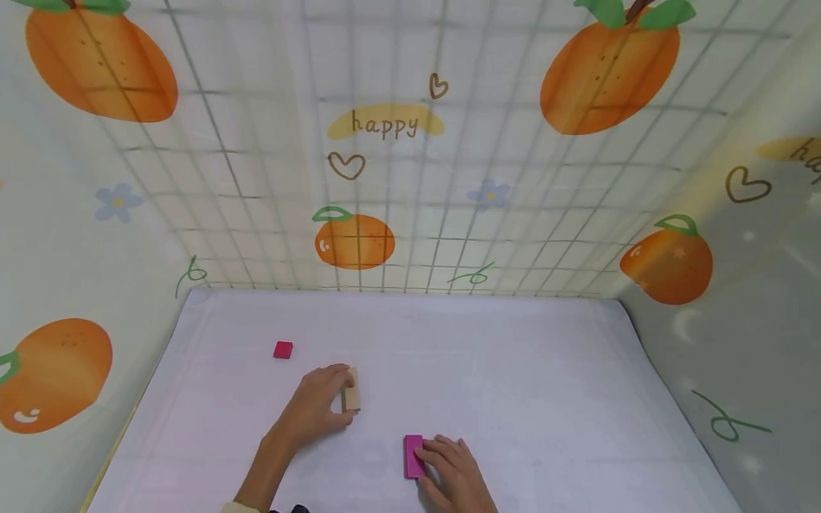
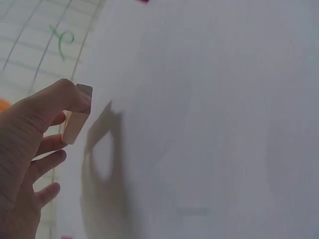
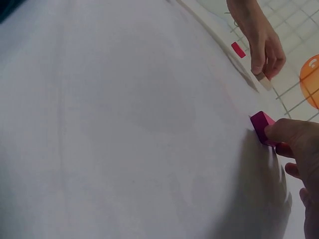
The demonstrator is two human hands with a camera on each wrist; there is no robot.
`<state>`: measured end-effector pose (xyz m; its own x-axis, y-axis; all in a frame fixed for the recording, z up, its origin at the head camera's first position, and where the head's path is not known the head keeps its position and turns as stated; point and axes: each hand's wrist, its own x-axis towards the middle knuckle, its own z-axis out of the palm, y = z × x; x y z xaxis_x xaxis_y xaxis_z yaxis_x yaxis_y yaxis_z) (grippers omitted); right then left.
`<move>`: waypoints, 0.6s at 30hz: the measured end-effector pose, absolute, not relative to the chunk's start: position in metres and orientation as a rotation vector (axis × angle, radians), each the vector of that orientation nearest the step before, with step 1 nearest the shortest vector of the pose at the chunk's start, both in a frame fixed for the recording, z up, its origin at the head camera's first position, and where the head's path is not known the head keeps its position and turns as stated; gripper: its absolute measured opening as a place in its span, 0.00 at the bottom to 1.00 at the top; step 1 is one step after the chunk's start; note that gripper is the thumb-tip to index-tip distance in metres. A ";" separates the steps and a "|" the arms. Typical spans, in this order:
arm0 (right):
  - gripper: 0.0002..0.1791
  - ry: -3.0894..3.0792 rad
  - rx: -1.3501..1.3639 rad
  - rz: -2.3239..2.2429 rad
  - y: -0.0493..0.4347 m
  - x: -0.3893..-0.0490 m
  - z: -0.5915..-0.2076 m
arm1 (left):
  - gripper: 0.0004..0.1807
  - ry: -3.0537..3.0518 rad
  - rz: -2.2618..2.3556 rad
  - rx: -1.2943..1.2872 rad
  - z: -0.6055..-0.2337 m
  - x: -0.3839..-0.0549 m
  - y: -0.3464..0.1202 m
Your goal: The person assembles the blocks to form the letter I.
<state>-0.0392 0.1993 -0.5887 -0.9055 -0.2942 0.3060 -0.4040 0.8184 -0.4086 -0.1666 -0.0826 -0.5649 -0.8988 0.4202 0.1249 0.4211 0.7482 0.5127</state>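
My left hand [image 1: 311,407] pinches a plain wooden block [image 1: 352,397] between thumb and fingers, gripping it by its two ends. In the left wrist view the thumb presses one end of this pale block [image 2: 76,127], and its shadow falls on the white surface beside it. Nearer the front edge, my right hand [image 1: 457,472] holds a magenta block [image 1: 412,456] from its right side. The right wrist view shows the thumb against the magenta block [image 3: 261,127], with the other fingers partly hidden behind. A small red block [image 1: 283,350] lies apart, farther back to the left.
A white cloth-covered table [image 1: 513,385] lies under both hands. Behind it rises a patterned curtain [image 1: 398,185] with oranges and grid lines, and more of this cloth hangs at both sides. Small dark objects [image 1: 299,509] show at the bottom edge near the left forearm.
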 end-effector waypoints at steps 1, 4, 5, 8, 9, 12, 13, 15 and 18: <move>0.18 -2.785 0.536 0.701 0.199 -0.039 -0.588 | 0.22 -2.932 -0.860 -0.729 -0.564 -0.166 -0.078; 0.18 -2.841 0.515 0.720 0.198 -0.040 -0.584 | 0.21 -2.919 -0.858 -0.795 -0.564 -0.165 -0.066; 0.18 -2.862 0.508 0.730 0.197 -0.040 -0.583 | 0.20 -2.908 -0.864 -0.818 -0.563 -0.165 -0.062; 0.19 -2.921 0.491 0.753 0.197 -0.041 -0.579 | 0.19 -2.874 -0.875 -0.882 -0.563 -0.166 -0.051; 0.19 -2.935 0.488 0.760 0.197 -0.041 -0.578 | 0.19 -2.862 -0.885 -0.902 -0.563 -0.166 -0.047; 0.19 -2.958 0.489 0.769 0.198 -0.042 -0.577 | 0.19 -2.844 -0.894 -0.946 -0.564 -0.167 -0.037; 0.19 -2.965 0.488 0.774 0.198 -0.042 -0.576 | 0.19 -2.837 -0.898 -0.959 -0.564 -0.166 -0.034; 0.20 -2.980 0.481 0.791 0.198 -0.042 -0.576 | 0.19 -2.825 -0.896 -0.981 -0.565 -0.166 -0.027; 0.20 -3.000 0.461 0.813 0.199 -0.041 -0.575 | 0.19 -2.826 -0.901 -1.008 -0.564 -0.165 -0.018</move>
<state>-0.0415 0.1985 -0.5752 -0.9569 -0.2803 0.0756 -0.2801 0.8230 -0.4942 -0.1653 -0.0183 -0.5638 -0.7930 0.5778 0.1932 0.5830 0.6275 0.5161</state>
